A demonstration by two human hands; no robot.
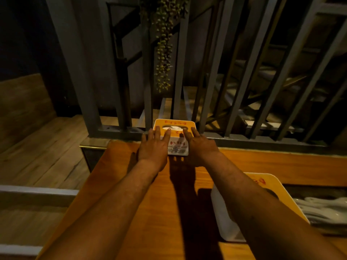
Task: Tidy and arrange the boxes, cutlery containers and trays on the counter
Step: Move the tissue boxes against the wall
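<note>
The tissue box (173, 136) stands at the far edge of the wooden counter (142, 194), right against the base rail of the metal railing (120, 131). Its slotted top, with white tissue showing in the opening, faces up and slightly toward the viewer; the labelled front face points back at the person. The long axis of the box runs left to right, parallel to the rail.

The left hand (153, 147) lies flat over the left end of the box, fingers straight and slightly spread, tips on the top face. The right hand (199, 145) lies on the right end in the same manner, fingers extended and close together. Neither hand curls round the box; both press on it.

Step in hand, as judged: squaring the box against the rail. The next move appears to call for even pressure from both palms so the box does not skew, then release.

A second box (231, 228) stands near the right forearm, beside a tray of white spoons (319, 207), well apart from the first box. A hanging plant (164, 44) drapes behind the railing.
</note>
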